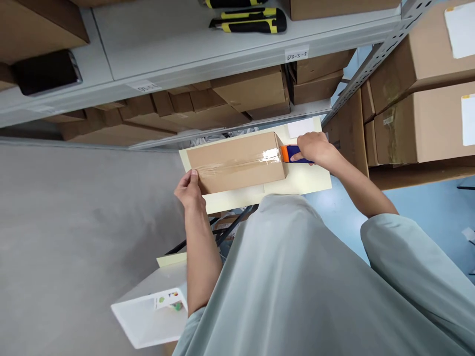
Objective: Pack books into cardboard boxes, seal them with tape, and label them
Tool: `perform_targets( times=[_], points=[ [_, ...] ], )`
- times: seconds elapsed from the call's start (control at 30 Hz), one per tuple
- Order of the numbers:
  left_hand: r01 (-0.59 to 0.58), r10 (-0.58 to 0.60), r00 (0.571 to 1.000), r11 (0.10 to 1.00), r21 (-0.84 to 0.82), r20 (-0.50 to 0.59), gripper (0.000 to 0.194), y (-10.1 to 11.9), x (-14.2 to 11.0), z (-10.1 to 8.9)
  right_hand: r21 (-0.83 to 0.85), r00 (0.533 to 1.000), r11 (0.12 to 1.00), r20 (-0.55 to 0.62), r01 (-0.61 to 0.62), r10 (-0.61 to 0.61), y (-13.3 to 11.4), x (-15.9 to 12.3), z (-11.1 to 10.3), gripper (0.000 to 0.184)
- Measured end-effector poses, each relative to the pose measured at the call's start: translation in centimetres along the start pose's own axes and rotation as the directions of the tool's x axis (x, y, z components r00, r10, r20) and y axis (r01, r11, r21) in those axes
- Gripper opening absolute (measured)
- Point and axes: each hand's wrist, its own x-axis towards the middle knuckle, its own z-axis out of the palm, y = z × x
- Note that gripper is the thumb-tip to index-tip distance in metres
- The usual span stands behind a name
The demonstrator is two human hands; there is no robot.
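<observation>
A long closed cardboard box (237,165) lies on a pale yellow board (309,180). Clear shiny tape (237,163) runs lengthwise along its top, brightest towards the right end. My left hand (191,188) grips the box's left end, thumb at the top edge and the other fingers partly hidden. At the opposite end, my right hand (314,147) is closed around an orange and dark-blue tape dispenser (291,154). The dispenser's orange head touches the right end of the box, near the end of the tape.
Ahead, a grey shelf (185,49) carries yellow-black utility knives (252,21) and a dark phone-like slab (46,71). Cardboard boxes (248,89) fill the level below. Large cartons (441,123) are stacked right, beside a perforated post (365,69). A white tray (148,316) sits lower left.
</observation>
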Motion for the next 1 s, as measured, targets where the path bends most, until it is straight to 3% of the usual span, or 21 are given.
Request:
perform_targets(
  times=[0.1,0.33,0.4,0.47,0.53,0.6,0.73,0.8,0.9,1.0],
  points=[
    [-0.015,0.013,0.996,1.0,-0.017,-0.09,0.011,-0.2,0.3,-0.1,-0.019,0.992,0.993,-0.047,-0.118,0.117,-2.1,-1.7,0.4,0.076],
    [-0.16,0.149,0.986,0.975,0.157,0.082,0.017,0.1,1.4,-1.6,-0.077,0.906,0.913,-0.184,-0.4,0.381,-8.4,-5.2,1.2,0.027],
    [-0.204,0.184,0.975,0.964,0.169,0.125,0.019,0.4,1.7,-2.1,-0.076,0.868,0.876,-0.201,-0.477,0.455,-9.1,-6.4,0.6,0.023],
    [-0.316,0.295,0.946,0.932,0.176,0.134,0.027,1.0,1.5,-2.4,-0.061,0.814,0.828,-0.239,-0.557,0.53,-9.7,-8.0,-0.7,0.026],
    [-0.468,0.453,0.883,0.87,0.155,0.12,0.037,2.2,0.9,-2.3,-0.049,0.764,0.79,-0.297,-0.611,0.573,-10.7,-9.4,-2.7,0.034],
    [-0.6,0.584,0.795,0.798,0.065,0.164,0.034,4.2,-0.3,-1.6,-0.073,0.73,0.775,-0.401,-0.628,0.554,-12.4,-10.2,-5.0,0.04],
    [-0.752,0.771,0.548,0.624,-0.214,0.324,0.03,9.7,-2.7,0.5,-0.124,0.706,0.788,-0.542,-0.603,0.455,-17.6,-9.1,-9.8,0.052],
    [-0.781,0.821,0.454,0.554,-0.289,0.347,0.033,12.5,-3.2,1.6,-0.129,0.709,0.816,-0.581,-0.564,0.398,-20.8,-7.3,-11.8,0.056],
    [-0.804,0.847,0.398,0.507,-0.309,0.353,0.044,15.8,-2.4,3.2,-0.134,0.747,0.877,-0.591,-0.462,0.303,-25.3,-3.9,-14.5,0.055],
    [-0.805,0.832,0.421,0.526,-0.274,0.361,0.06,18.3,-0.1,4.8,-0.189,0.809,0.937,-0.572,-0.293,0.137,-28.7,-0.4,-16.8,0.045]
  ],
)
